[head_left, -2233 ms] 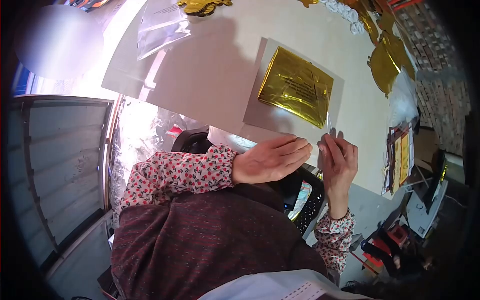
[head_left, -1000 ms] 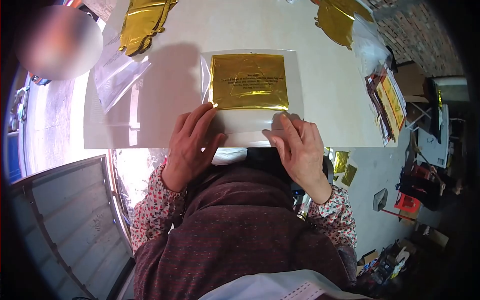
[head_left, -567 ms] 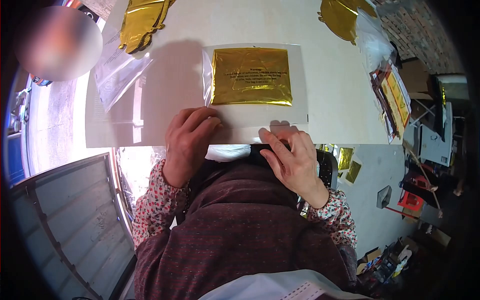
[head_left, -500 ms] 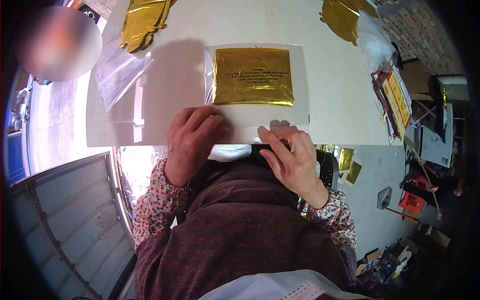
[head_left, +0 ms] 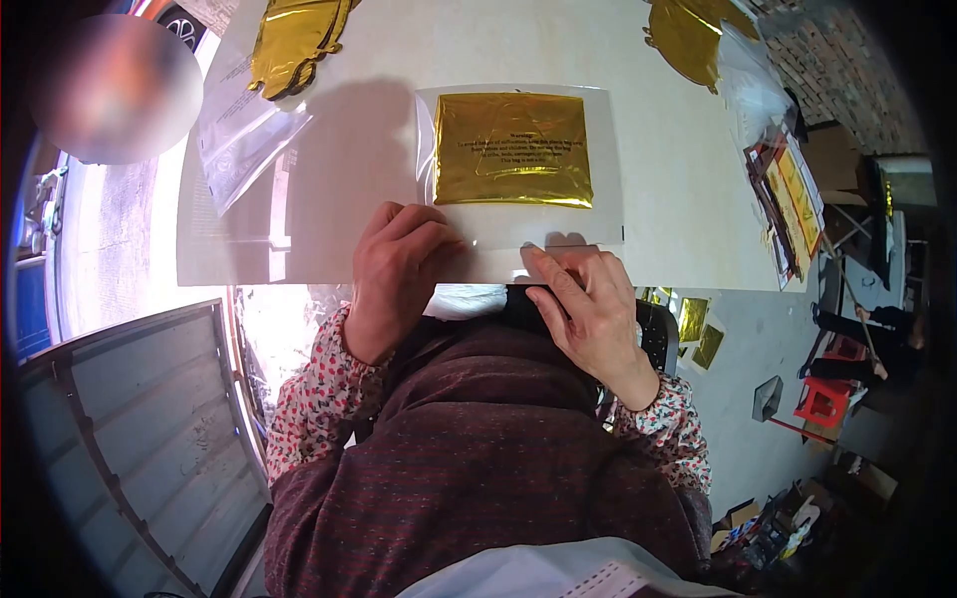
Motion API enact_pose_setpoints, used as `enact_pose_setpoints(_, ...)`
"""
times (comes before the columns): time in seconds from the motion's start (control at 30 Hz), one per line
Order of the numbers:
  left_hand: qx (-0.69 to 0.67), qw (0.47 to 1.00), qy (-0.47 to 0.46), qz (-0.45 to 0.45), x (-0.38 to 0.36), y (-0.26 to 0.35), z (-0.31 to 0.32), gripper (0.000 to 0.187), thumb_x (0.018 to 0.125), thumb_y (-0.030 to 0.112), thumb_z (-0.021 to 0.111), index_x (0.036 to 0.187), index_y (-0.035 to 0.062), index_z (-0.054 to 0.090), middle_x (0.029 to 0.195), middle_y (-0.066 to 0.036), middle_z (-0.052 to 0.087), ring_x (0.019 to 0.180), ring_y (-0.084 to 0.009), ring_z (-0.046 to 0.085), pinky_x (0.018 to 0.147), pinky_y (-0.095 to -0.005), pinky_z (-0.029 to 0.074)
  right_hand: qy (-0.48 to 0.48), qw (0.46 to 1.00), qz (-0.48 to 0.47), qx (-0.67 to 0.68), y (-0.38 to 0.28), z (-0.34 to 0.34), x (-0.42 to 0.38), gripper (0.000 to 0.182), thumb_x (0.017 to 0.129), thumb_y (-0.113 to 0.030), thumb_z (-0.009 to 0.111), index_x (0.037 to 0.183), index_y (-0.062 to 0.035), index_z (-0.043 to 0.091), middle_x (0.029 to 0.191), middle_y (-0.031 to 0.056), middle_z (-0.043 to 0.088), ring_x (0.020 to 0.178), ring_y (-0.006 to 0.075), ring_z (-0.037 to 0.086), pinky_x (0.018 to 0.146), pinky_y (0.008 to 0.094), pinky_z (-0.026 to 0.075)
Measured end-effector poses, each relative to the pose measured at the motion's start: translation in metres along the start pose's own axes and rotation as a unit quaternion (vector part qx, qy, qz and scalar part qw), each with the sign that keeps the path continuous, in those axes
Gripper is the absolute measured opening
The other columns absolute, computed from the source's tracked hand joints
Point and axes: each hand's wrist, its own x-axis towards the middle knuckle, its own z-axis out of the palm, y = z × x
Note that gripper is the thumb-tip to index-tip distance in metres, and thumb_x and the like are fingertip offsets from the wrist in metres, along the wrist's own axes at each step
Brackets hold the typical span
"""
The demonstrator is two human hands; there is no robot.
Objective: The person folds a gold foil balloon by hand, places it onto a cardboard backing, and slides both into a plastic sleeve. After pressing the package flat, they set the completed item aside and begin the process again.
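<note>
A clear plastic bag [head_left: 518, 224] lies flat at the near edge of the table, with a folded gold foil piece [head_left: 513, 149] inside and a printed warning on it. My left hand [head_left: 404, 264] is closed, its fingers curled down on the bag's near left corner; the fingertips are partly hidden. On the near right flap rests the index fingertip of my right hand [head_left: 593, 309]. Its thumb stands apart, below the table edge, and the other fingers are loosely bent.
Gold foil shapes [head_left: 294, 45] lie at the far left, beside clear plastic bags [head_left: 244, 145]. More gold foil [head_left: 693, 40] sits far right, near crumpled clear plastic [head_left: 753, 85] and a stack of printed cards [head_left: 788, 204]. A person [head_left: 877, 344] is in the background right.
My left hand has moved slightly right along the bag's near edge. The right hand keeps its place on the flap. At the far right, the person in the background has shifted.
</note>
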Motion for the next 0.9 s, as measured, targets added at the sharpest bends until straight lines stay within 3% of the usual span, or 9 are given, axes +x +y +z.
enact_pose_setpoints(0.23, 0.046, 0.998, 0.026, 0.045, 0.004, -0.004, 0.006, 0.016, 0.077, 0.004, 0.073, 0.089, 0.0043, 0.063, 0.091, -0.008, 0.063, 0.083, -0.0289, 0.059, 0.073, -0.0385, 0.049, -0.041, 0.998, -0.032, -0.037, -0.002, -0.002, 0.002, 0.057, 0.078, -0.024, 0.079, 0.131, -0.0126, 0.064, 0.097, 0.0064, 0.056, 0.086, 0.0236, 0.053, 0.075, 0.0366, 0.045)
enact_pose_setpoints(0.37, 0.002, 0.999, 0.033, 0.027, 0.0, -0.004, 0.005, 0.018, 0.08, 0.002, 0.071, 0.094, 0.0028, 0.059, 0.098, -0.012, 0.062, 0.09, -0.0313, 0.059, 0.077, -0.0399, 0.05, -0.097, 0.991, -0.038, -0.088, -0.015, -0.002, 0.017, 0.071, 0.076, -0.035, 0.077, 0.143, -0.0203, 0.055, 0.086, 0.0045, 0.048, 0.08, 0.022, 0.05, 0.071, 0.0362, 0.044)
enact_pose_setpoints(0.57, 0.028, 0.997, 0.031, 0.063, 0.002, -0.003, 0.001, 0.019, 0.081, -0.001, 0.07, 0.095, 0.0026, 0.058, 0.119, -0.015, 0.059, 0.111, -0.0363, 0.057, 0.093, -0.0444, 0.046, -0.115, 0.981, 0.007, -0.158, -0.017, 0.0, 0.021, 0.076, 0.083, -0.047, 0.069, 0.146, -0.0104, 0.048, 0.096, 0.0083, 0.054, 0.087, 0.0246, 0.054, 0.077, 0.0366, 0.046)
enact_pose_setpoints(0.67, 0.031, 0.997, 0.031, 0.066, 0.002, -0.004, 0.003, 0.019, 0.081, -0.001, 0.069, 0.096, 0.002, 0.057, 0.129, -0.016, 0.057, 0.124, -0.0383, 0.052, 0.101, -0.0471, 0.043, -0.07, 0.984, 0.008, -0.166, -0.013, 0.001, 0.014, 0.079, 0.083, -0.049, 0.068, 0.147, -0.0077, 0.046, 0.096, 0.0097, 0.056, 0.086, 0.0242, 0.057, 0.074, 0.0368, 0.047)
enact_pose_setpoints(0.9, 0.025, 0.997, -0.012, 0.068, -0.001, -0.008, 0.004, 0.018, 0.084, 0.001, 0.068, 0.097, 0.0016, 0.056, 0.137, -0.017, 0.055, 0.134, -0.0387, 0.047, 0.105, -0.0477, 0.04, -0.111, 0.964, 0.097, -0.223, -0.009, -0.006, 0.011, 0.084, 0.085, -0.053, 0.066, 0.15, -0.0067, 0.041, 0.077, 0.0076, 0.06, 0.065, 0.0226, 0.063, 0.056, 0.0353, 0.051)
